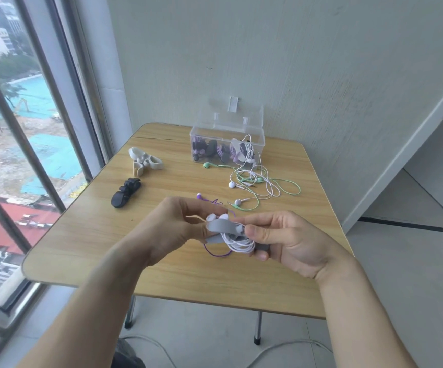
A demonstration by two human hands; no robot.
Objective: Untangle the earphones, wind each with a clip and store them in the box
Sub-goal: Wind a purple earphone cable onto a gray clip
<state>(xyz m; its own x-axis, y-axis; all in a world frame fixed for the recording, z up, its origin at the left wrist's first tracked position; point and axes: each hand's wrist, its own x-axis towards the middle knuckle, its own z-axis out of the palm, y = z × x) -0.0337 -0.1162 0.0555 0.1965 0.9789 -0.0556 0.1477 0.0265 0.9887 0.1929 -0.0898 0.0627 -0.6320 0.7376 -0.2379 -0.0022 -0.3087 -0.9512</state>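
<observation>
Above the near part of the table, my left hand (172, 229) and my right hand (284, 240) hold a coiled white earphone (237, 241) with a grey clip (221, 225) wrapped round it. Left fingers pinch the clip's left end by the earbuds. Right thumb and fingers pinch the coil and the clip's other end. A purple earphone (216, 253) lies partly hidden under my hands. Tangled green and white earphones (262, 183) lie beyond. The clear box (227, 143) stands open at the back, holding several wound earphones.
White clips (144, 160) and black clips (126, 193) lie on the left of the wooden table (82, 248). A window runs along the left side. The wall stands behind the box. A cable lies on the floor under the table.
</observation>
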